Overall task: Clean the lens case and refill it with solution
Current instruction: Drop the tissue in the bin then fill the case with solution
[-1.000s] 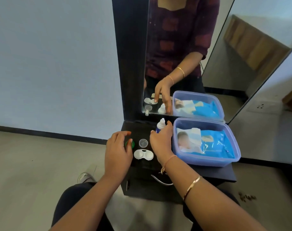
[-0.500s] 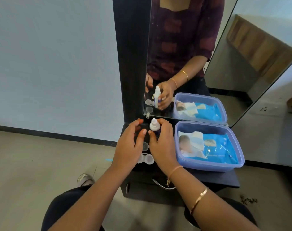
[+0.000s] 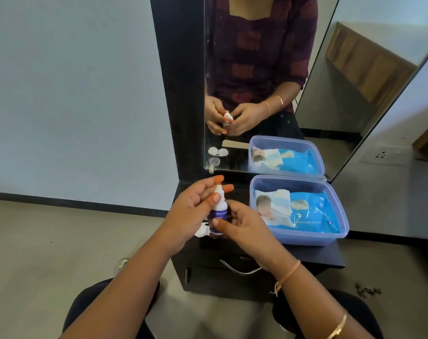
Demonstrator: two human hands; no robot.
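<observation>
A small white solution bottle (image 3: 219, 212) with a dark blue label stands upright above the dark shelf (image 3: 313, 255). My right hand (image 3: 244, 226) grips its lower body. My left hand (image 3: 195, 206) holds its white cap at the top between thumb and fingers. The white lens case (image 3: 202, 230) lies on the shelf just below my left hand, mostly hidden by it. The mirror (image 3: 257, 81) shows the open case with its lids beside it.
A translucent blue tub (image 3: 303, 236) holding a blue wipes pack (image 3: 303, 211) sits on the shelf at the right, close to my right hand. The mirror rises behind the shelf. A drawer handle (image 3: 239, 269) shows under the shelf edge.
My right hand lifted the bottle off the shelf and brought it toward me. My left hand left the green lid on the shelf and moved onto the bottle's cap.
</observation>
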